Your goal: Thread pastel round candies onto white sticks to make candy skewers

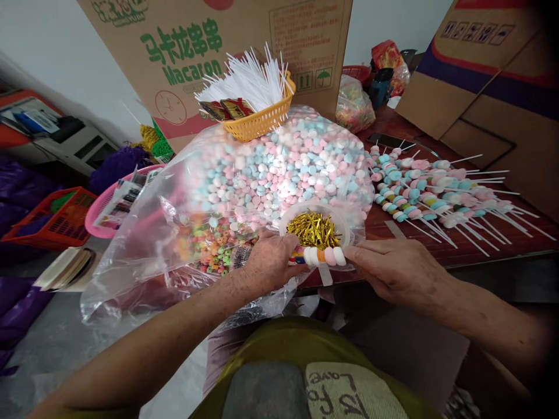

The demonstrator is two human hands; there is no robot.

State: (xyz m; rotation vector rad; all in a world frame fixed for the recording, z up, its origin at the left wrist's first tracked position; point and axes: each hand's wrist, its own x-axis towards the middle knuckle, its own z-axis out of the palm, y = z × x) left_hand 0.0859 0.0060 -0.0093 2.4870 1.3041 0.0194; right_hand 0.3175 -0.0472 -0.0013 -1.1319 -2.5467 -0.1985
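Note:
A candy skewer (324, 256) with white, pink and orange pieces lies level between my hands. My left hand (271, 262) is closed round its left end, where a dark blue and a red bit show beside the fingers. My right hand (395, 269) pinches the right end, fingertips against the last white candy. Just behind the skewer stands a clear round tub (287, 216) of gold twist ties (315, 228). Beyond it, pastel pink, blue and white candies (279, 163) fill a large clear plastic bag (131, 256). Colourful ring-shaped candies (218, 247) lie near my left hand.
Finished-looking candy skewers (437, 189) are piled on the dark red table (384, 233) at right. A yellow basket (259, 121) of white sticks (251, 81) rests on the candy bag. Cardboard boxes (244, 29) stand behind. Pink (94, 212) and orange baskets (56, 224) are at left.

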